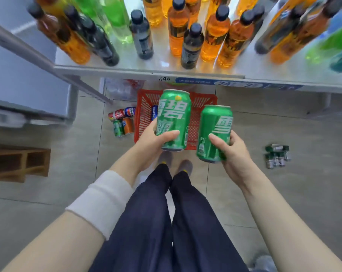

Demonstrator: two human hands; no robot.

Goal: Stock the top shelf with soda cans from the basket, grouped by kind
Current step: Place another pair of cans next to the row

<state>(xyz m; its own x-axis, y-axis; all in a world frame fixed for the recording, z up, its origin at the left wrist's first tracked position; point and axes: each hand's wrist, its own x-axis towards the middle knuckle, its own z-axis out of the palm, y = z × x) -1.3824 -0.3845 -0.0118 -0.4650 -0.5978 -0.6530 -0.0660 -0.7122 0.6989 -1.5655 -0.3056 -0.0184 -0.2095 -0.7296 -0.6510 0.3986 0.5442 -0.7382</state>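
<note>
My left hand (154, 140) grips a green soda can (174, 118) upright, held above the red basket (205, 101) on the floor. My right hand (233, 152) grips a second green soda can (213, 132) of the same kind, just right of the first. A blue cola can (154, 112) shows inside the basket behind the left can. The shelf (146, 72) lies ahead and above the basket, crowded with orange, dark and green bottles (191, 46).
Several loose cans (123, 120), red, blue, green and orange, lie on the floor left of the basket. A cluster of small dark-green bottles (277, 156) sits on the tiles at right. A wooden crate (18, 163) stands at left. My legs and feet are below the hands.
</note>
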